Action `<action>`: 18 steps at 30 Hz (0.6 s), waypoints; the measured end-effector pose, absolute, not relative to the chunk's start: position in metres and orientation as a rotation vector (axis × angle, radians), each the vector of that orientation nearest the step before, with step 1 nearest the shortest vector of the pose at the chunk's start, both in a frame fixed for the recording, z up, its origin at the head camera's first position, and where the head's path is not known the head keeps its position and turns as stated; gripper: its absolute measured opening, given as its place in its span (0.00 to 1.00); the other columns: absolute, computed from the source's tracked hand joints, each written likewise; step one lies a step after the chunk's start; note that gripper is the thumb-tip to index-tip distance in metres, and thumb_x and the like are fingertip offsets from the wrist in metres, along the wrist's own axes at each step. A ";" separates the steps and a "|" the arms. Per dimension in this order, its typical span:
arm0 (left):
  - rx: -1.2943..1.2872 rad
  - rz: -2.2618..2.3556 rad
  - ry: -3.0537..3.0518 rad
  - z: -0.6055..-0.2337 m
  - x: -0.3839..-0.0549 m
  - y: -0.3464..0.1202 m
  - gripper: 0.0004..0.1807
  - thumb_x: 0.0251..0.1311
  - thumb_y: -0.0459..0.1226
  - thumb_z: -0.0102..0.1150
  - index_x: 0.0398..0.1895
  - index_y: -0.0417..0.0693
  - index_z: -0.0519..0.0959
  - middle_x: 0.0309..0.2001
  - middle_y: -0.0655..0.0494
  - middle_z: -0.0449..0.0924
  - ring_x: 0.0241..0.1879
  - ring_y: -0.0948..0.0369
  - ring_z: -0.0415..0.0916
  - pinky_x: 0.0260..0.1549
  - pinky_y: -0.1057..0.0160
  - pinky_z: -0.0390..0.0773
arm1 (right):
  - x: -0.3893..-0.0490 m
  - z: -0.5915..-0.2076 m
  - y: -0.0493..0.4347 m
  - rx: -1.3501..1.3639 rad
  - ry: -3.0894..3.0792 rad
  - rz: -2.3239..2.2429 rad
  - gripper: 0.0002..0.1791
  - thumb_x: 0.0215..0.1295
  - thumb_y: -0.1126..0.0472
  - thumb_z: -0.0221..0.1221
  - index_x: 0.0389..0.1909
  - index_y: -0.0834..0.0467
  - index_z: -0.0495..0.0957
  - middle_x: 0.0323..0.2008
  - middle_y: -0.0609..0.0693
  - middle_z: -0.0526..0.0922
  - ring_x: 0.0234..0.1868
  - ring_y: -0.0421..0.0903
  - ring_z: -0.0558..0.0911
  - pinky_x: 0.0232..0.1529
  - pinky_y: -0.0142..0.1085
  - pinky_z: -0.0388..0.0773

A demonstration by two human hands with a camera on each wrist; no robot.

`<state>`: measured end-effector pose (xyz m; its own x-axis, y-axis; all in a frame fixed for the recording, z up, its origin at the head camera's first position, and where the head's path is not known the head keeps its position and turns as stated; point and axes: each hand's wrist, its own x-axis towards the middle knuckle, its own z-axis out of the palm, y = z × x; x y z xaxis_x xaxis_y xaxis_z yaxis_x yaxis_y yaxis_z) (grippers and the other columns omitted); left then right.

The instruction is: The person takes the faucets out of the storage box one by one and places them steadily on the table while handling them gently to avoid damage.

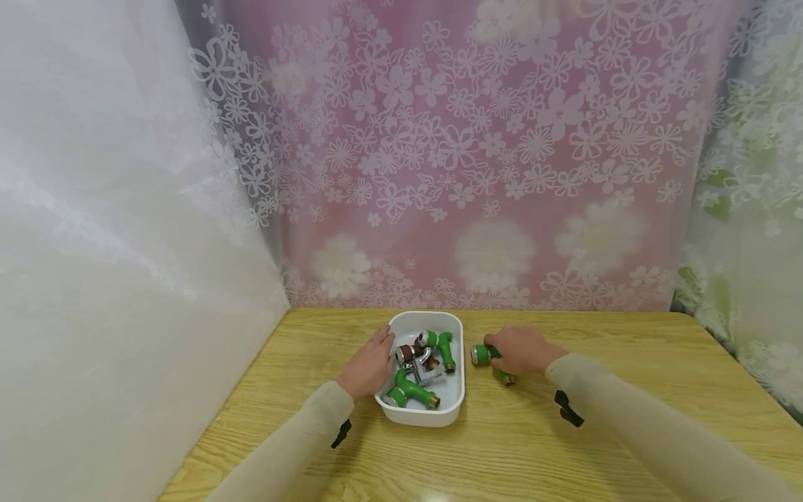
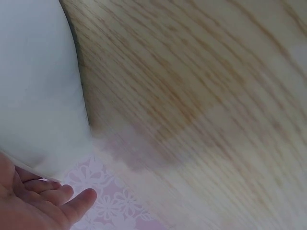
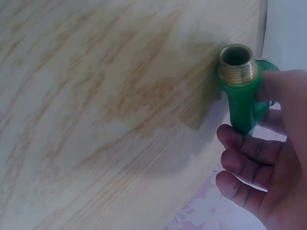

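Observation:
At the right of the white tub (image 1: 463, 380), my right hand (image 1: 522, 351) grips a green branched pipe fitting (image 3: 242, 108) between thumb and fingers. Its brass threaded end points toward the camera in the right wrist view; in the head view its round green collar sticks out left of the fingers. My left hand (image 1: 369, 366) rests along the tub's left rim, fingers laid over the edge. Inside the tub lie a green fitting (image 1: 444, 345) at the back, another green fitting (image 1: 410, 389) at the front, a brown fitting (image 1: 408, 352) and a silver metal piece (image 1: 426, 373).
The tub stands on a wood-grain table (image 1: 564, 446), left of its middle. A pink flowered curtain (image 1: 477, 174) hangs behind the back edge. Pale sheeting (image 1: 125, 244) closes the left side, and a flowered sheet (image 1: 753, 244) hangs on the right.

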<state>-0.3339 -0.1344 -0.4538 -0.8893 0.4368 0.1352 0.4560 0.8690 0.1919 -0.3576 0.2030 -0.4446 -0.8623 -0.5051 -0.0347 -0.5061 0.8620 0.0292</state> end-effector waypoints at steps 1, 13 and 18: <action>-0.707 -0.338 -2.952 -0.454 -0.334 -0.134 0.28 0.76 0.38 0.43 0.73 0.31 0.62 0.78 0.37 0.54 0.77 0.45 0.55 0.73 0.49 0.61 | -0.358 -0.445 0.203 -0.823 3.007 0.055 0.21 0.65 0.50 0.63 0.55 0.55 0.80 0.33 0.46 0.84 0.28 0.40 0.74 0.27 0.38 0.73; -0.628 -0.365 -2.951 -0.456 -0.335 -0.132 0.28 0.74 0.40 0.45 0.72 0.37 0.66 0.78 0.40 0.55 0.73 0.45 0.62 0.68 0.46 0.69 | -0.360 -0.450 0.194 -0.826 3.014 -0.013 0.17 0.65 0.51 0.63 0.52 0.52 0.83 0.26 0.41 0.78 0.24 0.40 0.71 0.22 0.36 0.66; -0.637 -0.361 -2.932 -0.455 -0.335 -0.132 0.27 0.74 0.40 0.46 0.72 0.37 0.67 0.77 0.39 0.56 0.73 0.44 0.62 0.68 0.46 0.69 | -0.361 -0.452 0.190 -0.801 3.010 -0.004 0.18 0.66 0.50 0.62 0.53 0.53 0.82 0.24 0.41 0.75 0.21 0.40 0.70 0.20 0.34 0.64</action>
